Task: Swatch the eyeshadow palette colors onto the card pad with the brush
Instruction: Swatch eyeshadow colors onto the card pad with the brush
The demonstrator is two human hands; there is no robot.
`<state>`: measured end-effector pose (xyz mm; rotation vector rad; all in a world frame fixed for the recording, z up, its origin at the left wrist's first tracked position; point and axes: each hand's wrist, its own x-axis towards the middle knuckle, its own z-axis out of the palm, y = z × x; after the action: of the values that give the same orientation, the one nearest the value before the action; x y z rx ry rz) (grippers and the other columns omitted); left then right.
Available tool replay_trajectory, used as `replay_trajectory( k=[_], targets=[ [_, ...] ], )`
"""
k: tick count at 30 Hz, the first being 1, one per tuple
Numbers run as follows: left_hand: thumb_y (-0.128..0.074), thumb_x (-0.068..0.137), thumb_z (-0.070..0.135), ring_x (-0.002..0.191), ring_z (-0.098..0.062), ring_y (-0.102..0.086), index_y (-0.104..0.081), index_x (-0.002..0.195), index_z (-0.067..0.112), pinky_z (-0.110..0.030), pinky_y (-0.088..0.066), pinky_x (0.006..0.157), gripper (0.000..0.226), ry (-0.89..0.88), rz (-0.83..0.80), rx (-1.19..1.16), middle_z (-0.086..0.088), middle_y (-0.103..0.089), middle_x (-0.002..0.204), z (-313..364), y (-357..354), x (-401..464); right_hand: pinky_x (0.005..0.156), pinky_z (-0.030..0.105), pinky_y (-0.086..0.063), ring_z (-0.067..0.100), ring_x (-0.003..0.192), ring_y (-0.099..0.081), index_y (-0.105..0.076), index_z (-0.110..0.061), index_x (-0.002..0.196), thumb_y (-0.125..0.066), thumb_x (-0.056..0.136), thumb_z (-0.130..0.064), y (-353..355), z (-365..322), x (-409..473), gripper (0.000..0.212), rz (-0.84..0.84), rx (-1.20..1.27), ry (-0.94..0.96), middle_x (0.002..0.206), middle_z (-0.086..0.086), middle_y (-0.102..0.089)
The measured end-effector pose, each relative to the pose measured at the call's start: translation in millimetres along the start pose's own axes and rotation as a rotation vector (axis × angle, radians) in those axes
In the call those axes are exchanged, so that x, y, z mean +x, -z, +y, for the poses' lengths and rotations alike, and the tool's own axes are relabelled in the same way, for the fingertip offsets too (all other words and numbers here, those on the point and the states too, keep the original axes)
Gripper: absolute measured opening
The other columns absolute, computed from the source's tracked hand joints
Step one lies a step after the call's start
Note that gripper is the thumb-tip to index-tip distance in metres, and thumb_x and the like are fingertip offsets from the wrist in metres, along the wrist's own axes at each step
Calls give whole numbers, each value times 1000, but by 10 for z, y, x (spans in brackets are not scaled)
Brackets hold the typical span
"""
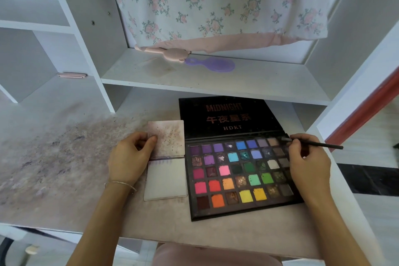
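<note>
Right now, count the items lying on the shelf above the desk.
2 for certain: a pink handled item at the back under the floral cloth, and a purple hand mirror or brush just right of it. The cloth may hide more.

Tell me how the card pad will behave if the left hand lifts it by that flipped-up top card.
The card pad looks thin and light, so it should lift easily. The top card is folded back at the binding, so the lower stack would probably swing down. Its surface looks dusted with powder, so the left hand may slip a little.
</note>
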<state>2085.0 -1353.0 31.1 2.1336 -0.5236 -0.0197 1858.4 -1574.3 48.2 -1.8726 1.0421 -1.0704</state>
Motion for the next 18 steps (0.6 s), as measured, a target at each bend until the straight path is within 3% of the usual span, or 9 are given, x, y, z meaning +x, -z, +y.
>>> replay_trajectory(
  k=[8,11,18],
  targets=[
    [-62,85,29,74,-22,-61,-64,80,22,-36,-50,71,9,1,11,-9,0,-66,76,9,-1,-3,51,-3,-36,-23,69,-50,-53,-16,92,-47,92,-10,-15,17,11,9,-71,-109,30,73,-15,-53],
    [-60,85,30,75,-21,-60,-65,82,20,-34,-49,71,12,-2,1,2,-1,-66,78,2,-2,-1,47,5,-37,-8,64,-53,-54,-17,94,-46,93,-13,-11,17,15,9,-103,-162,18,72,-17,-52],
    [-61,85,29,72,-20,-59,-63,78,23,-29,-43,66,9,-4,4,1,0,-65,76,8,-4,-6,47,5,-37,-8,64,-49,-53,-19,93,-46,93,-14,-6,26,12,9,-100,-163,13,73,-17,-51]
  ],
)
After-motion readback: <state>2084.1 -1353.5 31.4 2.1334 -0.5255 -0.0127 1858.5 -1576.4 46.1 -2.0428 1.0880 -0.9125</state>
